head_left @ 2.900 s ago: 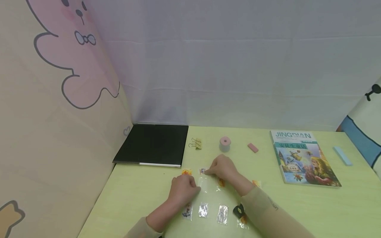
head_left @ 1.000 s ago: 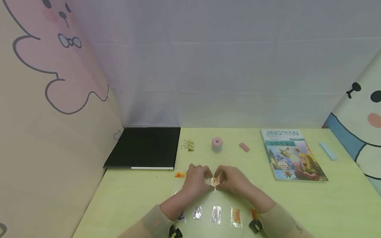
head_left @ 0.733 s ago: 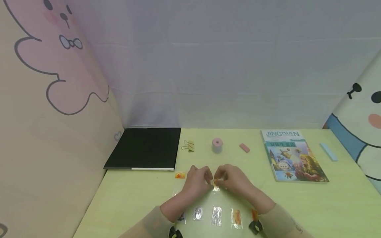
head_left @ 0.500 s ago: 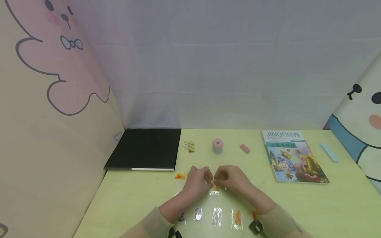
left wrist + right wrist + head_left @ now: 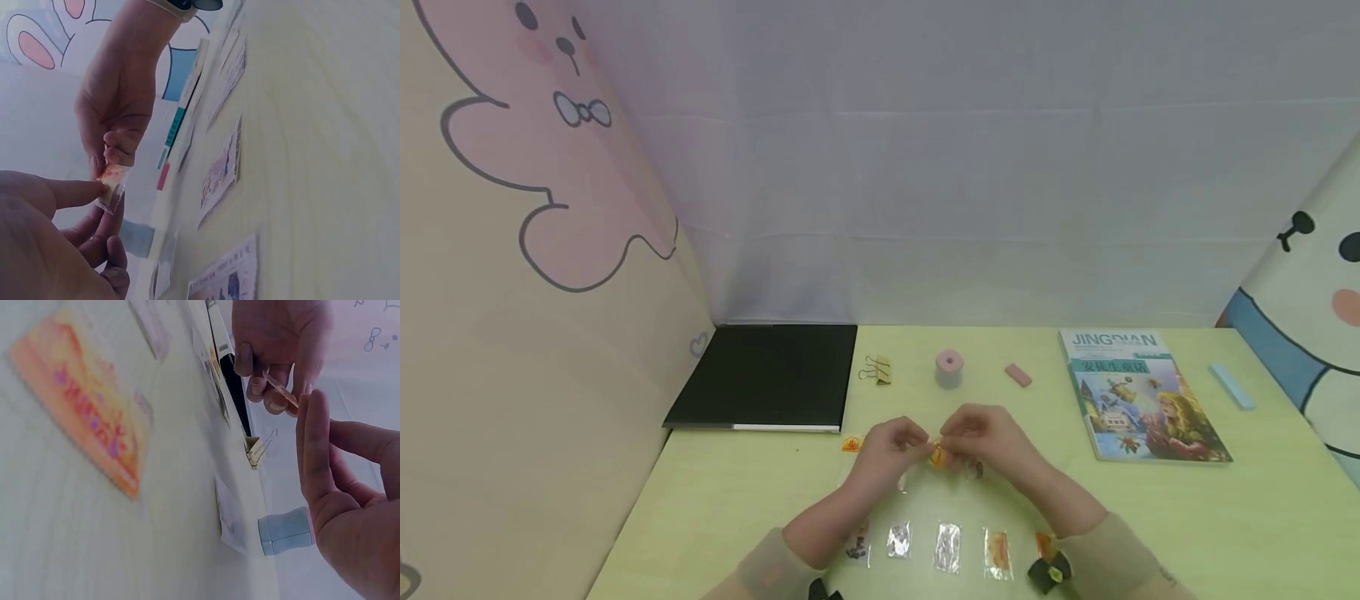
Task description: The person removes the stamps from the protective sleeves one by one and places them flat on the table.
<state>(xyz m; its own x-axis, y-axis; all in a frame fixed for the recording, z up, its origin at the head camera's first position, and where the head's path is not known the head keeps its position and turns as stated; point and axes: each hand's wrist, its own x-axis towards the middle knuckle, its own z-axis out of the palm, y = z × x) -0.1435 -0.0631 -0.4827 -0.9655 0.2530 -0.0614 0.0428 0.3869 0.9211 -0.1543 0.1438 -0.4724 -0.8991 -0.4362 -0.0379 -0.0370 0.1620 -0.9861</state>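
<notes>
An orange-and-yellow stamp in a small clear sleeve [image 5: 938, 456] is between my two hands over the middle of the table. My left hand [image 5: 883, 458] pinches its left side with thumb and fingers. From the other side my right hand [image 5: 992, 437] also pinches it. Both wrist views show the stamp [image 5: 114, 181] held off the tabletop. Below the hands lies a row of sleeved stamps, among them a silvery one [image 5: 947, 547] and an orange one [image 5: 997, 552]. Another orange stamp [image 5: 852, 444] lies left of my left hand. Some stamps are partly hidden under the hands.
Across the back stand a black flat folder [image 5: 767, 375], a gold binder clip [image 5: 877, 370], a pink-topped roll [image 5: 949, 368] and a pink eraser [image 5: 1018, 374]. A picture book [image 5: 1142, 396] and a light-blue bar [image 5: 1231, 386] lie at the right.
Earlier my right hand was at another stamp farther back, with my left hand lower. Then both hands came together at the orange stamp, which has now risen off the table between them.
</notes>
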